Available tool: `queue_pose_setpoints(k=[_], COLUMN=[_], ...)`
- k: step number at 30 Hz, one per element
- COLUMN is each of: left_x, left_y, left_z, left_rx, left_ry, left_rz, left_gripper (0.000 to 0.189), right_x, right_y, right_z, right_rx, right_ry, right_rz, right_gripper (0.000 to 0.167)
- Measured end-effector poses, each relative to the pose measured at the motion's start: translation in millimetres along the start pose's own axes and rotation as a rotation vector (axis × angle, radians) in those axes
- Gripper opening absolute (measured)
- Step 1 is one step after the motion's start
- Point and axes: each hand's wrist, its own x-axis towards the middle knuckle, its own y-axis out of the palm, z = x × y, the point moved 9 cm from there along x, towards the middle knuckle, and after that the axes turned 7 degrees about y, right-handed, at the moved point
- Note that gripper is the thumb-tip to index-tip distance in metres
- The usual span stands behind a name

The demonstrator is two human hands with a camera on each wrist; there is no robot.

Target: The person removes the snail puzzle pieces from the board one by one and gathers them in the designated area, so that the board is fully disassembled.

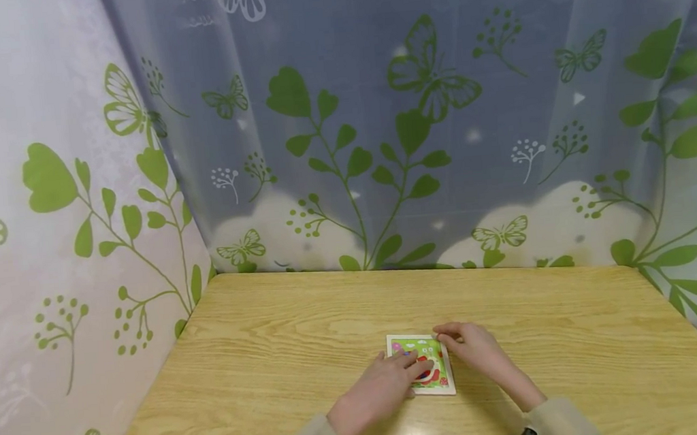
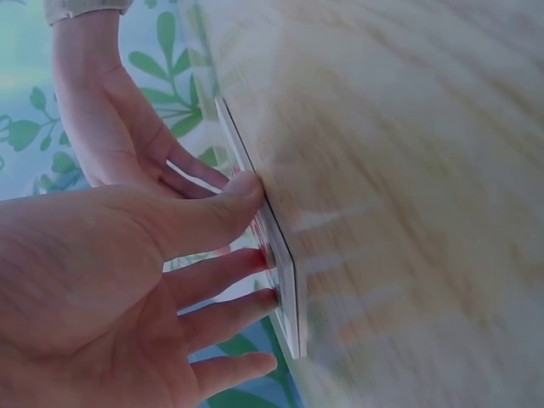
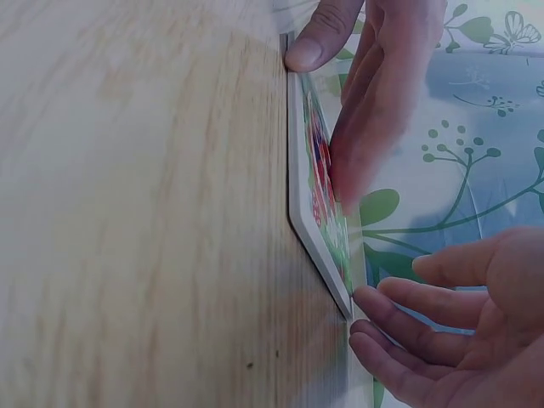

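A small square picture board (image 1: 429, 345) with a pale frame lies flat on the table, showing a green scene with a red figure. My left hand (image 1: 386, 386) rests over its left part, fingers spread across the picture. In the left wrist view the left thumb (image 2: 238, 197) touches the frame's edge. My right hand (image 1: 474, 348) is at the far right corner, and its fingertips touch that corner of the board (image 3: 299, 191) in the right wrist view. Part of the picture is hidden under the left hand.
The wood-grain table (image 1: 261, 361) spreads out on all sides of the board. Curtains (image 1: 345, 177) with green leaves and butterflies hang behind it, and a pale printed one (image 1: 82, 266) stands along the left side.
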Motion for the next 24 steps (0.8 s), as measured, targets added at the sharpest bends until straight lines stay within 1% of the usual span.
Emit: queue_pose_setpoints(k=[8, 14, 20, 24], left_x=[0.0, 0.2, 1.0, 1.0], left_y=[0.9, -1.4, -2.2, -0.9], left_z=[-0.2, -0.4, -0.3, -0.1], left_rx=[0.013, 0.027, 0.023, -0.004], left_ry=[-0.012, -0.022, -0.028, -0.039], left_rz=[0.024, 0.018, 0.021, 0.039], left_gripper=[0.053, 0.05, 0.049, 0.049], right_x=[-0.7, -2.8, -1.9, 0.5], right_y=[0.4, -2.1, -2.6, -2.3], right_z=[-0.4, 0.8, -3.8, -7.6], right_rx=[0.027, 0.061, 0.167, 0.245], right_ry=[0.013, 0.006, 0.049, 0.079], right_rz=[-0.008, -0.025, -0.027, -0.035], right_gripper=[0.023, 0.025, 0.03, 0.033])
